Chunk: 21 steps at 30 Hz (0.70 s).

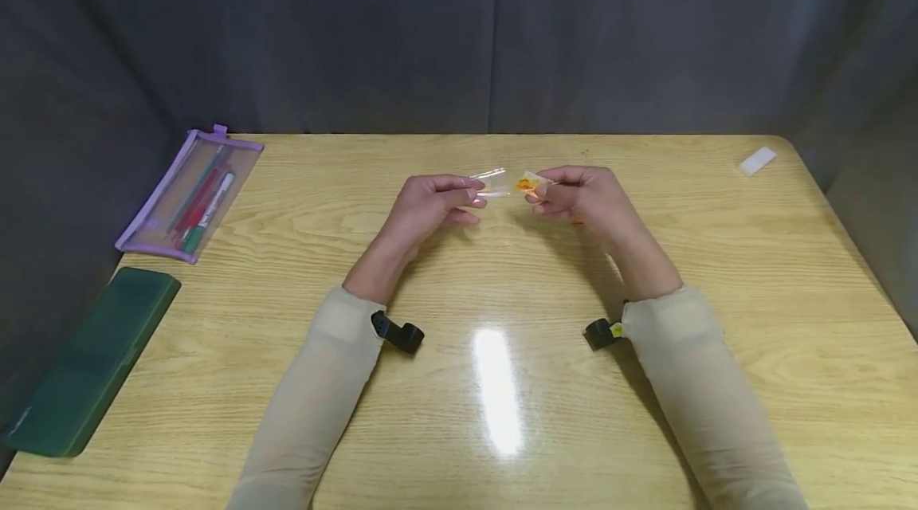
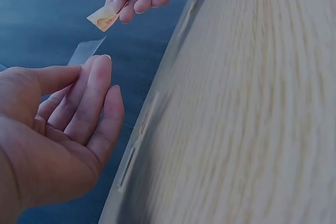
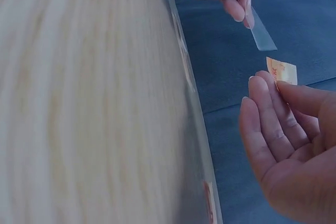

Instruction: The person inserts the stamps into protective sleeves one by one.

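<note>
Over the far middle of the table, my left hand [image 1: 433, 205] pinches a small clear plastic piece [image 1: 495, 181] between thumb and fingers. The plastic [image 2: 85, 52] sticks out past the fingertips toward the other hand. Facing it, my right hand [image 1: 584, 195] pinches a small orange and whitish printed piece [image 1: 528, 183], thin like paper or film. In the right wrist view this printed piece [image 3: 283, 71] shows its corners above the thumb, and a narrow gap separates it from the clear plastic [image 3: 262, 31]. The lower part of each piece is hidden by the fingers.
A white block [image 1: 757, 161] like an eraser lies at the back right of the wooden table [image 1: 459, 279]. At the left are a purple-edged mesh pouch [image 1: 154, 233] with pens inside and a dark green case [image 1: 96, 362]. Dark curtains [image 1: 323, 32] stand behind the table.
</note>
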Each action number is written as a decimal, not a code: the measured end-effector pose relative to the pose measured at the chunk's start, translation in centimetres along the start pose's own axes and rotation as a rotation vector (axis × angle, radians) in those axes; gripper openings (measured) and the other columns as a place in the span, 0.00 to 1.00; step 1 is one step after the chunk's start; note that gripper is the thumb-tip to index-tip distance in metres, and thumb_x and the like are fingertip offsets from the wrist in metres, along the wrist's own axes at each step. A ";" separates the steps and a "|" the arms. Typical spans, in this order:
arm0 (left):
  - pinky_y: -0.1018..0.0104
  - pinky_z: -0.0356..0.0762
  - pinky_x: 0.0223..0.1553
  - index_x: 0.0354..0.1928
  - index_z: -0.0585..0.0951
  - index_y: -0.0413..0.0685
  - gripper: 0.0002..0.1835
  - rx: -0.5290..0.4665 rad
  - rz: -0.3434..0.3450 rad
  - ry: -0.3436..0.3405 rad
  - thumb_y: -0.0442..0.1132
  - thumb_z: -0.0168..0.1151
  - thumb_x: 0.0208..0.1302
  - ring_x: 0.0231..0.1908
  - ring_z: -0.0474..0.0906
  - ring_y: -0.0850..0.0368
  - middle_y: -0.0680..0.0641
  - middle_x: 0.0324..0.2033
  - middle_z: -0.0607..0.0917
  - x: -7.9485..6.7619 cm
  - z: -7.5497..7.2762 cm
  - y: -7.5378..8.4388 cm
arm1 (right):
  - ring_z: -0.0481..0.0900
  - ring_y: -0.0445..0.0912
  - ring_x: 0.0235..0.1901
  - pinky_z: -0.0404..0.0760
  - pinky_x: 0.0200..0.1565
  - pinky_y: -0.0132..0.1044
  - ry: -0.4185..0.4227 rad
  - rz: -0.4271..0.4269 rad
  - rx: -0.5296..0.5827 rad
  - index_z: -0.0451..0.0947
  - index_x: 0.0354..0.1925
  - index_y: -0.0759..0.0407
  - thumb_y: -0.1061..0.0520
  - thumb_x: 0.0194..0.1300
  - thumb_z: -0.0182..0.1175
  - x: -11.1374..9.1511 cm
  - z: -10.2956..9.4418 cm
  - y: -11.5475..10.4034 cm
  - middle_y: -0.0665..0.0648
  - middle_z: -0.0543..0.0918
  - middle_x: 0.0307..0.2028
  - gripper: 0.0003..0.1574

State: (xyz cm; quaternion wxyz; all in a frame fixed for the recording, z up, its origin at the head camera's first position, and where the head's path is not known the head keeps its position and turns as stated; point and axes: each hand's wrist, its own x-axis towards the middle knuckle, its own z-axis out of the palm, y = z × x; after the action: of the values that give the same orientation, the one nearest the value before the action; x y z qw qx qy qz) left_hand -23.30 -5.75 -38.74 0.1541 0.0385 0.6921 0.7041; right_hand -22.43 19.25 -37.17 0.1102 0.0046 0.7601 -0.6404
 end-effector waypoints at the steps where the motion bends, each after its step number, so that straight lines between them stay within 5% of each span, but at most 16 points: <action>1: 0.64 0.89 0.41 0.55 0.84 0.35 0.14 0.003 0.002 0.000 0.33 0.62 0.71 0.46 0.89 0.46 0.41 0.56 0.86 -0.1 0.0 0.0 | 0.89 0.39 0.32 0.89 0.46 0.37 0.002 0.000 -0.006 0.78 0.59 0.69 0.61 0.73 0.59 -0.1 -0.1 -0.1 0.47 0.90 0.34 0.19; 12: 0.60 0.89 0.44 0.57 0.85 0.46 0.14 0.025 0.016 -0.017 0.34 0.61 0.73 0.29 0.88 0.60 0.40 0.46 0.89 -0.4 0.0 0.1 | 0.88 0.39 0.31 0.88 0.42 0.32 0.008 -0.027 -0.003 0.80 0.53 0.68 0.61 0.73 0.60 -0.4 -0.1 -0.5 0.46 0.89 0.31 0.15; 21: 0.61 0.87 0.46 0.54 0.85 0.43 0.13 0.028 0.018 -0.008 0.37 0.63 0.72 0.46 0.84 0.43 0.42 0.52 0.85 -0.6 0.3 0.1 | 0.88 0.41 0.32 0.88 0.42 0.34 0.006 -0.033 -0.035 0.81 0.52 0.66 0.57 0.73 0.62 -0.4 0.2 -0.5 0.47 0.89 0.34 0.15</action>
State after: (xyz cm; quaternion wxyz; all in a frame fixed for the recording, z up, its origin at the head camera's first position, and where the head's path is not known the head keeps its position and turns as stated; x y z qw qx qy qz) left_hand -22.67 -5.65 -38.57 0.1500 0.0498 0.7009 0.6955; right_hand -22.11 19.00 -36.67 0.0976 -0.0079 0.7714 -0.6287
